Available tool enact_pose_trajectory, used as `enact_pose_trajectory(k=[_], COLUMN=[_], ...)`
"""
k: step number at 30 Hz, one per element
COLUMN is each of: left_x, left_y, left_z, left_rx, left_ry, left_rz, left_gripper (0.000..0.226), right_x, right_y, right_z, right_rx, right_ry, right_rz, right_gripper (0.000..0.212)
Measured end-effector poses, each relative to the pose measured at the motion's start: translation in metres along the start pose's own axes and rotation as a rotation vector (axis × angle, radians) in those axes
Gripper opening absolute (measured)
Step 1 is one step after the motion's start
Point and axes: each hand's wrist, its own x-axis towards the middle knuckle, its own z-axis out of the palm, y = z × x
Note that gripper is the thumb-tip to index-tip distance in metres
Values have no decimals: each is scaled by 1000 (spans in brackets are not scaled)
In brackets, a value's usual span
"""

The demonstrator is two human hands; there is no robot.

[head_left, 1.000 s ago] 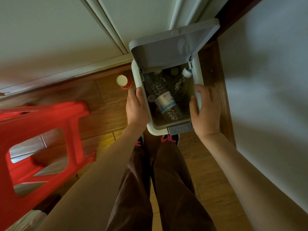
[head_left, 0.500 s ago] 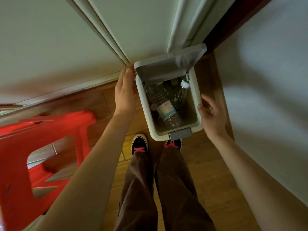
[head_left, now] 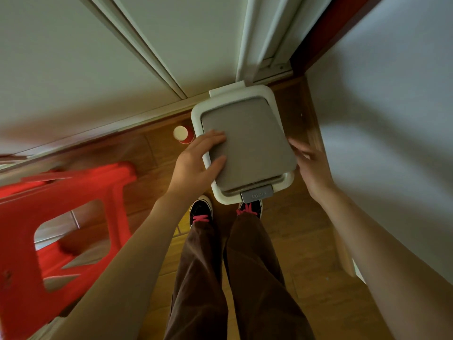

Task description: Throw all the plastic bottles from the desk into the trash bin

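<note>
The white trash bin [head_left: 275,99] stands on the wooden floor in the corner, below me. Its grey lid [head_left: 247,146] lies flat and closed, so the plastic bottles inside are hidden. My left hand [head_left: 196,163] rests on the lid's left edge, fingers spread flat on top. My right hand [head_left: 311,165] is beside the bin's right edge with fingers apart, touching or nearly touching the lid's rim, holding nothing. A grey push tab [head_left: 257,195] sits at the bin's near edge.
A red plastic stool [head_left: 61,217] stands to the left. A small red cup [head_left: 182,134] sits on the floor just left of the bin. White walls and a door frame [head_left: 247,45] close off the far and right sides. My feet [head_left: 201,212] stand right before the bin.
The lid was open and showed bottles inside; it is now shut. My left hand moved from the lid's hinge side down onto the closed lid. My right hand stays beside the bin.
</note>
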Motion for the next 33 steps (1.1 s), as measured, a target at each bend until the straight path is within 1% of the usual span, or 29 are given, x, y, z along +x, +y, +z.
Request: enact_pose_trajectory(k=[2, 5, 7, 9, 12, 17, 22, 26, 29, 31, 33], left_x=[-4, -9, -12, -14, -19, -23, -22, -22, -20, -15, -12], left_y=[-9, -20, -28, -33, -37, -40, -45, -34, -16, -4, 7], left_z=[8, 19, 26, 32, 40, 58, 65, 59, 50, 39, 28], left_rx=[151, 314, 398, 447, 520, 622, 711, 785, 813, 761, 691], left_ry=[4, 6, -7, -2, 35, 63, 65, 29, -36, -68, -63], left_rz=[101, 184, 206, 174, 94, 37, 24, 5, -23, -55, -79], left_gripper=[44, 47, 50, 56, 62, 59, 58, 59, 60, 58, 55], right_x=[1, -2, -5, -9, -12, -9, -5, -7, -8, -9, -11], right_y=[0, -2, 1, 6, 14, 28, 33, 28, 15, 4, -9], right_z=[-1, 2, 6, 11, 19, 28, 35, 34, 27, 23, 22], right_rx=[56, 29, -39, -39, -83, -213, -255, -257, -317, -360, -383], right_ry=[-18, -33, -46, -47, -3, 97, 186, 172, 116, 67, 51], right_rz=[29, 3, -56, -101, -161, -250, -337, -312, -239, -188, -155], right_gripper=[35, 28, 43, 52, 53, 55, 50, 51, 52, 53, 55])
